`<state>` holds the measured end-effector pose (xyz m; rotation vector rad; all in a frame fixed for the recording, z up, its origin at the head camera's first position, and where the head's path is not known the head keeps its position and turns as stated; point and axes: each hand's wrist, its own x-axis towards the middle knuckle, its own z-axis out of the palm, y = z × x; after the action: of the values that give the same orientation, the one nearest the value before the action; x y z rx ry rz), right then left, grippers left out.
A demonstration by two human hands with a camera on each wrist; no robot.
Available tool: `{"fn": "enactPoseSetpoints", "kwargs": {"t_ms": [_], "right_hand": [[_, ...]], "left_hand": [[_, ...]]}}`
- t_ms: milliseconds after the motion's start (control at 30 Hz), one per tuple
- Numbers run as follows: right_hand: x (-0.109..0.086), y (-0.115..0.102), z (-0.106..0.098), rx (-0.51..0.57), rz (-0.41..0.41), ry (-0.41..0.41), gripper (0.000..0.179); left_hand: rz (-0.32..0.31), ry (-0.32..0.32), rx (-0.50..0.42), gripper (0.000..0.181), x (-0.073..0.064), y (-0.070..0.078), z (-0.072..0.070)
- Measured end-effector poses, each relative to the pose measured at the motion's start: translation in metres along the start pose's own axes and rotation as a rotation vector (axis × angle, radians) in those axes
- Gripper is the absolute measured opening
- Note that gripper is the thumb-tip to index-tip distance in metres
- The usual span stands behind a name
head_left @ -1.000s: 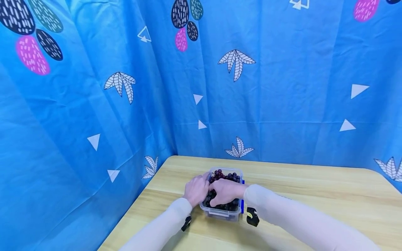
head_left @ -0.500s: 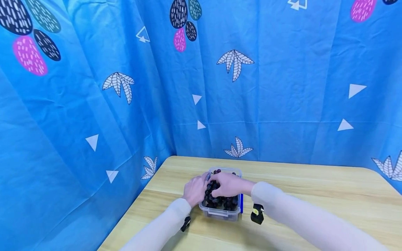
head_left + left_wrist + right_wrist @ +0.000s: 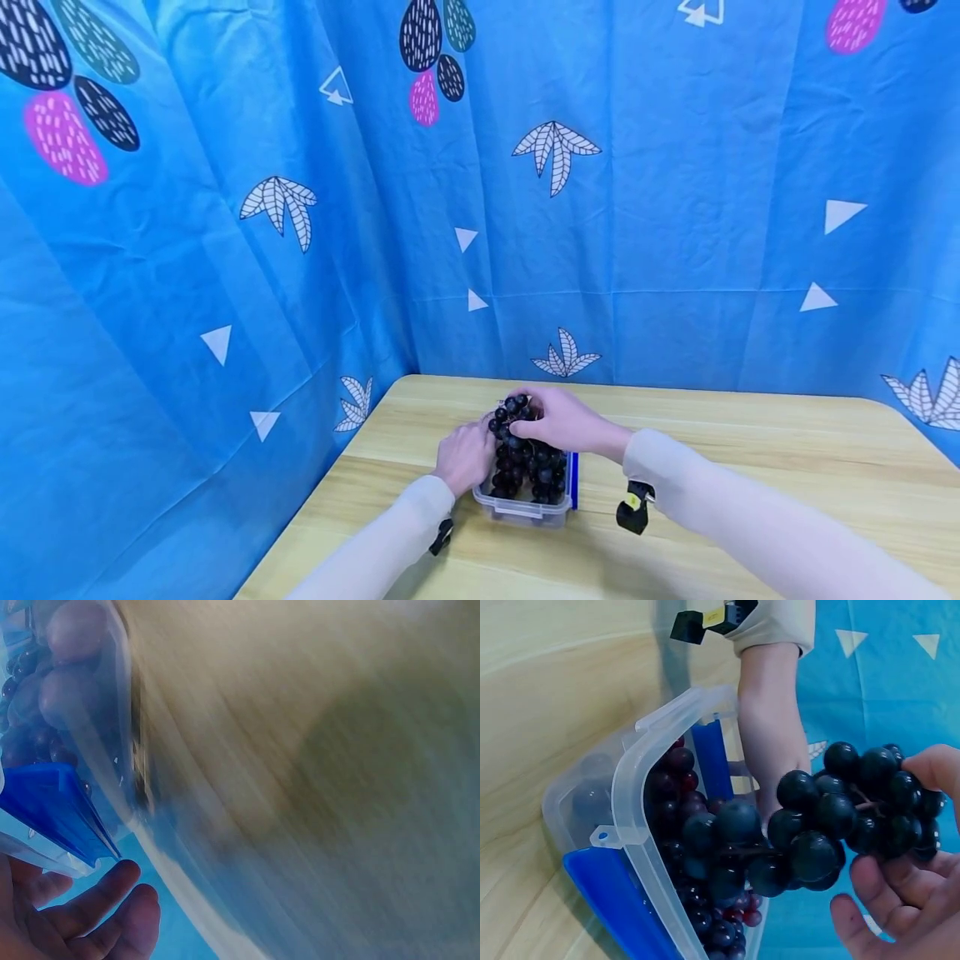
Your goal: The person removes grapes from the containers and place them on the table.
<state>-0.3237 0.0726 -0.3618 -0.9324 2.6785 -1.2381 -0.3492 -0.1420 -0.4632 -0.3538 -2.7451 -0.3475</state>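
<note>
Right wrist view: the right hand point(image 3: 922, 922) has its fingers clamped on a grape bunch point(image 3: 814, 855) over the clear container point(image 3: 634, 806); trailing grapes could snag and tip it, since the left hand point(image 3: 462, 454) has its fingers loosely apart.

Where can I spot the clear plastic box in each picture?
Head view: the clear plastic box sits low, just right of the middle.
Left wrist view: the box is cut off at upper left.
Right wrist view: the box runs from left of centre to the bottom edge.
Shared landmark: dark grapes inside it.
</note>
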Motion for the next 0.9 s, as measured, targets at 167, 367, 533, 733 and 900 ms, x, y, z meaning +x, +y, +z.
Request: {"fn": "enactPoseSetpoints", "kwargs": {"t_ms": [167,367,533,733,900], "right_hand": [[-0.007,-0.001,-0.008,0.079,0.008,0.046,0.053],[-0.019,0.0,-0.017,0.145,0.031,0.077,0.051],[-0.027,0.006,-0.026,0.135,0.055,0.12,0.053],[-0.041,0.013,-0.038,0.068,0.107,0.192,0.057],[-0.053,0.017,-0.045,0.058,0.128,0.201,0.057]], "left_hand": [[-0.044,-0.035,-0.052,0.038,-0.001,0.0,-0.001],[-0.051,-0.035,-0.055,0.043,-0.002,-0.001,-0.001],[-0.053,-0.034,-0.062,0.044,-0.003,-0.001,0.002],[-0.053,-0.043,-0.059,0.045,-0.003,0.001,0.002],[-0.051,-0.044,-0.062,0.045,-0.001,0.002,0.001]]}}
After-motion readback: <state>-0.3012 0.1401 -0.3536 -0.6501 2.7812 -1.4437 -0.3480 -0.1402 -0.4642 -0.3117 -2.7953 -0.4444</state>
